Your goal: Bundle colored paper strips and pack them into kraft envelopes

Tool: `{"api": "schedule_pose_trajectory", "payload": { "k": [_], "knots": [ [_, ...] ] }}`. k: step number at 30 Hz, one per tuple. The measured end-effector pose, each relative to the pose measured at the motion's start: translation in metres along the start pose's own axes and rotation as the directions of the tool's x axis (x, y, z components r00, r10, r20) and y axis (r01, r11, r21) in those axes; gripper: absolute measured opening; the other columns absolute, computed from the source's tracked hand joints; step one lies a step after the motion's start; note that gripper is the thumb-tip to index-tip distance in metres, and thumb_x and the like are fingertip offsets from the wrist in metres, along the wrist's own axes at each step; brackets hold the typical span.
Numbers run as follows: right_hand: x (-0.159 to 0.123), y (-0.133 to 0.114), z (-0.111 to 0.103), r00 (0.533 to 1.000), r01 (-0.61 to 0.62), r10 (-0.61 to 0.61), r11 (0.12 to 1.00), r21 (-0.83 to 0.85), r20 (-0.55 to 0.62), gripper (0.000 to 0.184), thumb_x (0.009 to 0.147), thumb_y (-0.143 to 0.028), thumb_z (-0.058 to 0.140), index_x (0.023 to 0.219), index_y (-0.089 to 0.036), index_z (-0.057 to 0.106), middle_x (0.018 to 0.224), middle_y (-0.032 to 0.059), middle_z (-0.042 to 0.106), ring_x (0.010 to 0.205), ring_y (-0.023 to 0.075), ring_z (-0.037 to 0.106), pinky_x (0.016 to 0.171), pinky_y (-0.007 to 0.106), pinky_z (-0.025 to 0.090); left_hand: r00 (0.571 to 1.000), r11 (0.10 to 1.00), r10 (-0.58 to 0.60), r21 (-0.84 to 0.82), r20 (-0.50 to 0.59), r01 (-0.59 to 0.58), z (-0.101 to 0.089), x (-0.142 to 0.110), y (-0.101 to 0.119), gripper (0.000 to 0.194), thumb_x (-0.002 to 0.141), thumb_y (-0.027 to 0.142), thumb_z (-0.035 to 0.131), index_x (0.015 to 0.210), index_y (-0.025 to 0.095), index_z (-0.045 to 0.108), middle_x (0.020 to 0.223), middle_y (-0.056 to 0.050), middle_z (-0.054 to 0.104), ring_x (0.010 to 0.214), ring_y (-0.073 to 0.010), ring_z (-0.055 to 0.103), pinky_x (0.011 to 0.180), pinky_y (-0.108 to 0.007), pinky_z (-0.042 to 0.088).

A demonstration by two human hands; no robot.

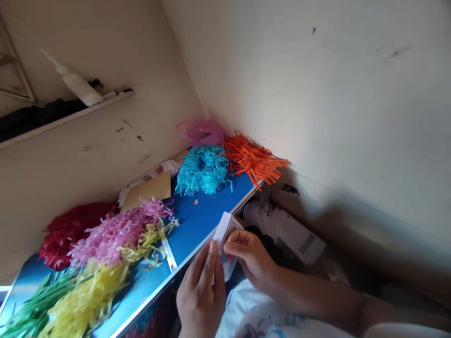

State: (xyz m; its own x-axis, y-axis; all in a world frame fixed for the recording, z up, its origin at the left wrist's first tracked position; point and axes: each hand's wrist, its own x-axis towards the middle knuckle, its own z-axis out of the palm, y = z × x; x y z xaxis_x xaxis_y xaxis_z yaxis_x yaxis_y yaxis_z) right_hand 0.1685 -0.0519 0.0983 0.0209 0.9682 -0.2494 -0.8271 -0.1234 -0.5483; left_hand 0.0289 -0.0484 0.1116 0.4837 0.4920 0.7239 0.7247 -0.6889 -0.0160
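Note:
A small white box-like piece of folded paper or card (222, 227) is held just off the front edge of the blue table. My left hand (203, 286) grips it from the near left side, fingers along its face. Close by on its right, my right hand (248, 253) is closed with thumb and fingertips pinched at the paper's side. What lies between those fingertips is too small to make out. The lower part of the paper is hidden behind my left fingers.
Shredded paper lies in heaps on the blue table (211, 206): turquoise (203, 170), orange (255, 159), pink (109, 234), dark red (75, 230), yellow (88, 300) and green (38, 300). Brown card (148, 190) rests at the back. A white squeeze bottle (81, 87) leans on the wall shelf (66, 121).

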Motion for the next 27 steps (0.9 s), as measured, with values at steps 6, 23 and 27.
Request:
{"api": "schedule_pose_trajectory", "payload": {
  "k": [6,23,27],
  "knots": [
    [0.0,0.005,0.001,0.999,0.017,-0.018,1.0,-0.024,-0.043,0.036,0.049,-0.032,0.092,0.058,-0.015,0.061,0.053,-0.0044,0.058,0.051,0.0079,0.047,0.055,0.022,0.034,0.999,0.999,0.041,-0.001,-0.015,-0.041,0.003,0.003,-0.002,0.043,0.088,0.008,0.062,0.13,0.016,0.059,0.11,-0.01,0.074,0.096,-0.0198,0.072,0.089,-0.028,0.055],
    [-0.001,-0.001,0.014,0.988,0.028,-0.042,0.995,-0.096,-0.149,0.034,0.051,-0.032,0.087,0.055,-0.016,0.056,0.051,-0.0046,0.055,0.05,0.0082,0.044,0.054,0.023,0.035,0.996,1.0,-0.029,-0.005,-0.085,0.029,0.009,-0.004,0.005,0.033,0.085,0.01,0.067,0.117,0.012,0.062,0.101,-0.011,0.076,0.091,-0.0191,0.073,0.081,-0.026,0.057],
    [0.0,0.0,0.014,0.99,0.01,-0.02,0.998,-0.069,-0.14,0.036,0.05,-0.031,0.088,0.056,-0.016,0.056,0.054,-0.0036,0.058,0.051,0.0085,0.046,0.054,0.023,0.036,0.999,1.0,-0.019,-0.006,-0.043,0.019,0.008,-0.005,0.004,0.035,0.087,0.012,0.064,0.122,0.016,0.061,0.109,-0.012,0.074,0.094,-0.0196,0.072,0.082,-0.028,0.057]
  ]
}}
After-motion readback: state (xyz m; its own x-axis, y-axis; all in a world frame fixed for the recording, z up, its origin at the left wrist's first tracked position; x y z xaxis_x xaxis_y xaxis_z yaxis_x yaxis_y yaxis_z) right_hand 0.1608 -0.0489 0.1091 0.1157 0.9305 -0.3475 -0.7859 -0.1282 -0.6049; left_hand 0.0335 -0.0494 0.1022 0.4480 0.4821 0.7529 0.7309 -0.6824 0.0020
